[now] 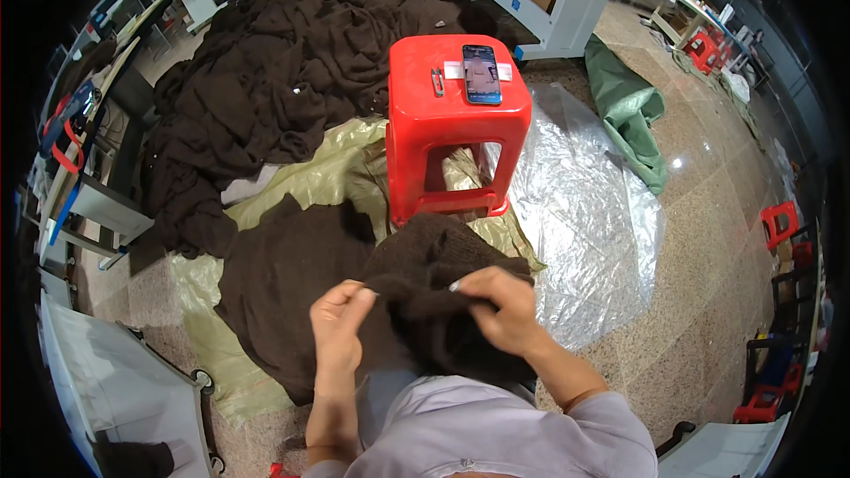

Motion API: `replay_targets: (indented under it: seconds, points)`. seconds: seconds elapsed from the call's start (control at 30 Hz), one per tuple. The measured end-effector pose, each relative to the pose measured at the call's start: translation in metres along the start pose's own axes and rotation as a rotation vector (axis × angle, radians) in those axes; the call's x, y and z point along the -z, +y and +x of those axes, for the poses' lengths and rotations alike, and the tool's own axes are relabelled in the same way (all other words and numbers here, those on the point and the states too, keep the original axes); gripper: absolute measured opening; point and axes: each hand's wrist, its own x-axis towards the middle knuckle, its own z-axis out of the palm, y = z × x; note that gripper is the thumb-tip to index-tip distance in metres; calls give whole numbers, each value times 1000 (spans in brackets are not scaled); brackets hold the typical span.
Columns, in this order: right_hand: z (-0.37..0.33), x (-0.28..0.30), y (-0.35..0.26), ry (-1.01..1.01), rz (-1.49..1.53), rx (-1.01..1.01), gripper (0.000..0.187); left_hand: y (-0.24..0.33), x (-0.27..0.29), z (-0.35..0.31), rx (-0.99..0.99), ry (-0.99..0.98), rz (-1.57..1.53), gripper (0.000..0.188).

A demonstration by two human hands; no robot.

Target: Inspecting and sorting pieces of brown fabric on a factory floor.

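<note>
A dark brown knit garment point(425, 248) lies bunched over my lap and is lifted between my two hands. My left hand point(339, 323) pinches its edge between thumb and forefinger. On the other side, my right hand point(503, 308) grips a fold of the same knit, its fingers curled. A tiny pale spot shows at the right fingertips; I cannot make out what it is. Just beyond the garment stands a red plastic stool point(460, 115). On its top lie a phone point(482, 76) with a lit screen and a small pair of thread snips point(437, 81).
A large heap of dark brown knit pieces point(266, 80) spreads at the far left on yellowish sheeting point(199, 301). Clear plastic film point(575, 239) and a green tarp point(624, 106) lie right of the stool. A wheeled grey cart point(133, 372) stands near left; a white-blue table point(558, 9) stands behind.
</note>
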Motion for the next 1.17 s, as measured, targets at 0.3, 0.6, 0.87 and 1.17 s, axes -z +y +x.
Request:
replay_targets:
  seconds: [0.3, 0.6, 0.87, 1.17]
  points:
    - [-3, -40, -14, -32, -155, 333, 25, -24, -10, -10, 188, -209, -133, 10]
    - [-2, -48, -3, -58, -96, 248, 27, -28, -12, -15, -12, -133, -19, 14]
    - [9, -30, -6, -372, 259, -252, 34, -31, 2, -11, -142, -215, 221, 14]
    - [14, -21, -1, -725, 200, -394, 27, -39, 4, -19, -104, -196, 312, 14]
